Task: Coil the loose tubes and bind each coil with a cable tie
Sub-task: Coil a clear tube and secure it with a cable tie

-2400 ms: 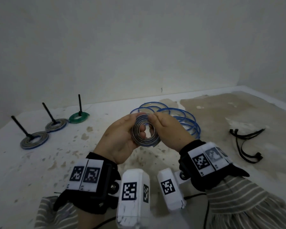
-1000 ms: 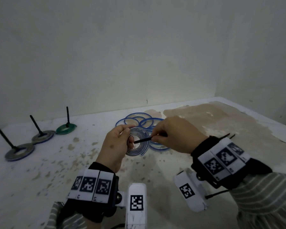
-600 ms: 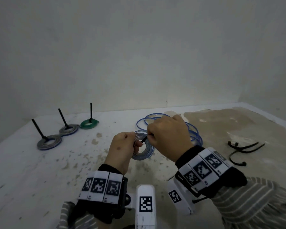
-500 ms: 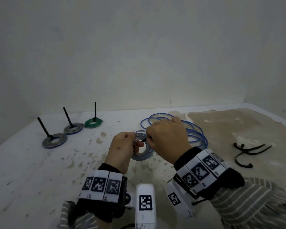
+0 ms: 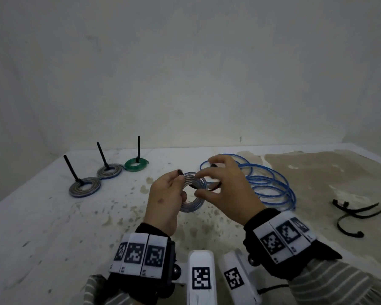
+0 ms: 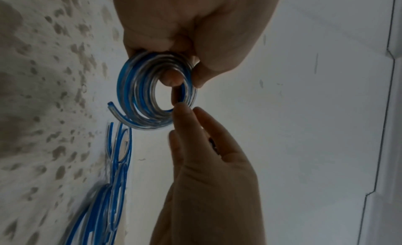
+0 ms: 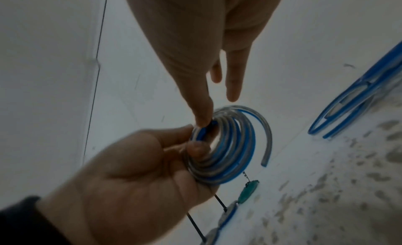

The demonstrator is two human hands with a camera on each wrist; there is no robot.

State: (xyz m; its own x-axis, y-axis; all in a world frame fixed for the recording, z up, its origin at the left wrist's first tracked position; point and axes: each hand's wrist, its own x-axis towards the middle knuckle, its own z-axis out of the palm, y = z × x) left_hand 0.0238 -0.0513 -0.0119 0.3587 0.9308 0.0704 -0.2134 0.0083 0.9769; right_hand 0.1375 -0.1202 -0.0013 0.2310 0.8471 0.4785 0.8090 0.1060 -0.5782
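My left hand [image 5: 182, 184] grips a small flat coil of clear-and-blue tube [image 5: 191, 205] upright above the table, thumb in front and fingers behind. The right hand [image 5: 201, 183] meets it from the right, its other fingers spread. In the left wrist view a black cable tie [image 6: 178, 94] passes through the coil's [image 6: 139, 100] hole, and my right hand [image 6: 187, 111] pinches it at the rim. The coil's [image 7: 234, 145] outer end springs free. Loose blue tubes [image 5: 268, 183] lie behind the right hand.
Three bound coils lie at the back left with tie tails sticking up: two grey-blue [image 5: 85, 187] [image 5: 109, 171], one green [image 5: 136, 165]. Spare black cable ties [image 5: 356, 212] lie at the right on the stained part of the table [image 5: 317, 172]. A wall stands close behind.
The right hand has brought the black tie into the coil's hole and spread its other fingers. The left hand keeps holding the coil in about the same place.
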